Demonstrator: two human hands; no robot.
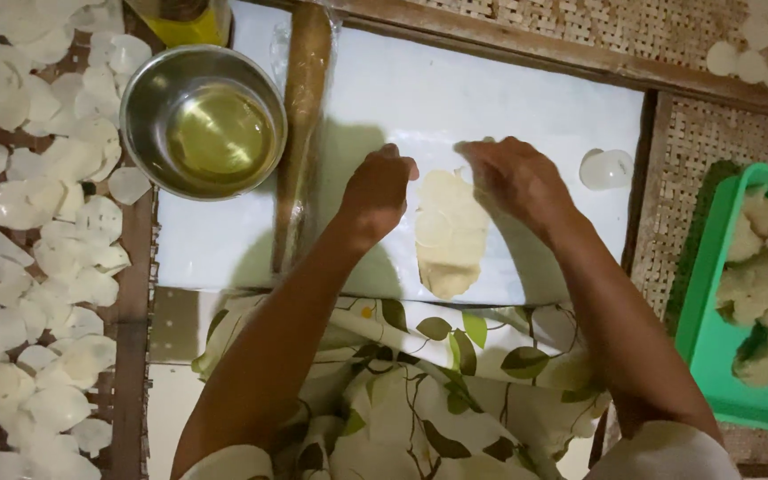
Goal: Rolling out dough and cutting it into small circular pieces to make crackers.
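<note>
A flattened piece of pale dough [449,233] lies on the white surface [508,98], near its front edge, stretched lengthwise toward the person. The left hand [377,191] sits just beside the dough's left edge, fingers curled under into a loose fist with the knuckles up; whether the fingertips touch the dough cannot be told. The right hand [515,178] rests at the dough's upper right corner, fingers bent and close together, pressing down at the top edge of the sheet. A wooden rolling pin [300,133] lies lengthwise on the surface to the left of the left hand. Beyond it stands a metal bowl [146,98] holding yellowish oil. A single thin round disc [606,169] lies on the surface well to the right of the dough. Many more thin pale discs [37,267] are spread over a woven mat at the far left. At the right edge, a green tray [708,293] holds lumps of dough [762,276]. A leaf-patterned cloth [420,382] covers the person's lap below the surface.
</note>
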